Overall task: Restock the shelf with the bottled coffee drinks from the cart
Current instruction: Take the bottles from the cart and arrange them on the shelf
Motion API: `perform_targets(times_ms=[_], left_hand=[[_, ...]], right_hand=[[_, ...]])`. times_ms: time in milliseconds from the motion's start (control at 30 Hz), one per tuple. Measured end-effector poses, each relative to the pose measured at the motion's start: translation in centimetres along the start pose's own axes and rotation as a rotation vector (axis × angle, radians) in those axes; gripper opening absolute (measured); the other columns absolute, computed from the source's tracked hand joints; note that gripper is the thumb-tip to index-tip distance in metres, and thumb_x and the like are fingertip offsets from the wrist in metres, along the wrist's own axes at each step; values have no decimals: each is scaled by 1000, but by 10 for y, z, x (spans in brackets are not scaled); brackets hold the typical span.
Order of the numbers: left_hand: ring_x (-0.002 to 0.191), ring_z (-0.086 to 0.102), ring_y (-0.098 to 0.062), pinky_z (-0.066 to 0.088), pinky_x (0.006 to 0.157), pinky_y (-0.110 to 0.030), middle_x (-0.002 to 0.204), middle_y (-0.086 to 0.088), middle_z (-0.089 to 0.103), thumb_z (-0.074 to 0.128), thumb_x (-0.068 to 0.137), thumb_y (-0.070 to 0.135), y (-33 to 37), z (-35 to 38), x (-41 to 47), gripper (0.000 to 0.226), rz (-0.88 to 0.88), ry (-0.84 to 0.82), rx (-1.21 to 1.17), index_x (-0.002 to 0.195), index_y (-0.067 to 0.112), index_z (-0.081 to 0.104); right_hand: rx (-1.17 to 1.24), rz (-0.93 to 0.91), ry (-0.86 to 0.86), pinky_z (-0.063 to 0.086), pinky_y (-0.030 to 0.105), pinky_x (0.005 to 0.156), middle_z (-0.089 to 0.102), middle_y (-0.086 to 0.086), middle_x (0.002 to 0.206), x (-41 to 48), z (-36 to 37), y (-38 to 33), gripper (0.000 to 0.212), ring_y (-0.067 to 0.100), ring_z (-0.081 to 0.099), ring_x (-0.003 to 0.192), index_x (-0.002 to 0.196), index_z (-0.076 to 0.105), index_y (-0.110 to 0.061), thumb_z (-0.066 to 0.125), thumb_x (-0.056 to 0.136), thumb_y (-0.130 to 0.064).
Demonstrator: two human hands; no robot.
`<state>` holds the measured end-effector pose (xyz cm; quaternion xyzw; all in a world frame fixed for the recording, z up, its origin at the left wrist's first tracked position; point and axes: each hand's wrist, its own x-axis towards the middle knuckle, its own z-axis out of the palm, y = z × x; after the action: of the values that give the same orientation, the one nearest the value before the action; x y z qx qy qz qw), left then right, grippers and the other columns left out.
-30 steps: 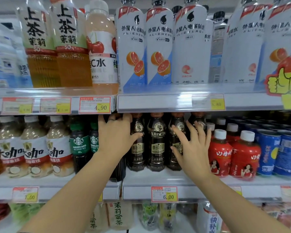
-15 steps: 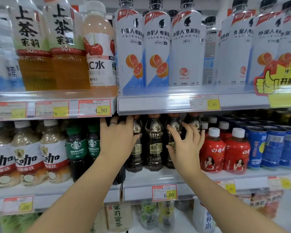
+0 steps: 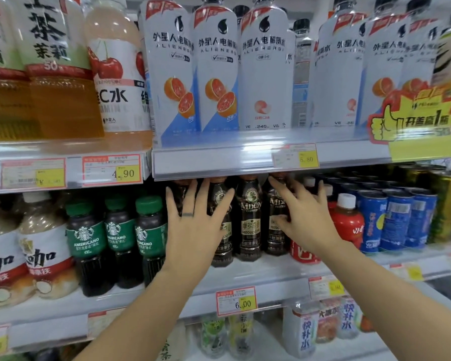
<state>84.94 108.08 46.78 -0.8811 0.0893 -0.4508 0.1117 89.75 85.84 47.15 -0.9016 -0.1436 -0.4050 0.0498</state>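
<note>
The dark coffee bottles (image 3: 249,225) are standing in a row at the front of the middle shelf (image 3: 271,269), between the green-capped Americanos (image 3: 115,238) and the red bottles (image 3: 346,225), so this spot looks pretty much stocked. The cart's not in view, so no idea how many are left to bring over. I'm not gripping anything. My left hand (image 3: 193,227) is flat, fingers spread across the fronts of the left bottles. My right hand (image 3: 307,220) has straight fingers on the rightmost one, and the thumb might be touching its label, hard to tell. Feels like I'm just squaring up the row.
</note>
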Motion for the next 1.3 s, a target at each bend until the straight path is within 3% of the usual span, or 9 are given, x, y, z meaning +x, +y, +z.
perform_targets(times_ms=[233, 433, 533, 600, 667, 900, 1033, 1167, 1300], left_hand=[[127, 45, -36, 13, 102, -71, 131, -18, 55, 78, 61, 50, -7, 11, 6, 84, 6, -28, 40, 135, 23, 49], [131, 42, -36, 12, 104, -71, 134, -20, 52, 80, 63, 46, -5, 10, 8, 85, -2, -28, 42, 136, 19, 46], [132, 41, -36, 14, 108, -66, 138, -20, 48, 78, 70, 38, -2, 3, -6, 77, 36, 60, 2, 137, 17, 45], [131, 44, -33, 18, 110, -63, 136, -14, 52, 75, 77, 26, -8, 0, -29, 61, 98, 178, -51, 132, 18, 48], [127, 47, -27, 24, 109, -60, 128, -8, 59, 66, 84, 19, -25, -1, -57, 43, 105, 277, -131, 124, 20, 52], [121, 50, -28, 36, 104, -47, 129, -9, 53, 59, 87, 20, -116, -6, -110, 39, -176, 208, -218, 125, 20, 48], [120, 50, -32, 55, 71, -36, 142, -12, 39, 64, 86, 18, -138, -4, -112, 56, -390, 134, -417, 135, 21, 38], [134, 34, -32, 35, 89, -27, 149, -15, 22, 65, 86, 16, -134, 6, -114, 64, -451, 108, -517, 142, 17, 33], [134, 33, -35, 33, 89, -28, 148, -16, 20, 68, 83, 14, -129, 11, -111, 68, -463, 131, -532, 140, 23, 33]], right_hand=[[28, 20, 63, 9, 60, 114, 58, 12, 122, 9, 0, 5, 63, 30, 52, 120, 134, 45, -31, 72, 77, -28], [99, 28, 86, 12, 66, 110, 48, 20, 135, -1, 7, -3, 69, 35, 44, 128, 134, 43, -29, 73, 74, -17], [175, 34, 241, 10, 55, 113, 46, 16, 137, -22, 5, -23, 56, 31, 40, 129, 128, 49, -23, 69, 76, -17], [333, -46, 319, 26, 45, 110, 53, 9, 129, -39, 4, -52, 42, 23, 46, 122, 122, 54, -20, 63, 80, -19], [538, -126, 233, 40, 34, 98, 56, 0, 121, -50, 5, -90, 35, 14, 51, 113, 120, 57, -19, 57, 85, -23], [822, -11, -61, 45, 22, 89, 34, -13, 136, -42, 14, -199, 72, 3, 42, 122, 142, 27, -31, 66, 83, -37], [904, 183, -41, 34, 10, 86, 34, -17, 136, -34, 21, -229, 86, -10, 32, 118, 146, 19, -31, 72, 79, -33], [1099, 283, -1, 43, 24, 101, 48, -8, 137, -33, 29, -236, 83, 3, 46, 124, 143, 27, -27, 75, 76, -14], [1200, 274, 43, 48, 26, 96, 53, -11, 127, -39, 22, -229, 80, 2, 52, 116, 133, 30, -40, 74, 76, -6]])
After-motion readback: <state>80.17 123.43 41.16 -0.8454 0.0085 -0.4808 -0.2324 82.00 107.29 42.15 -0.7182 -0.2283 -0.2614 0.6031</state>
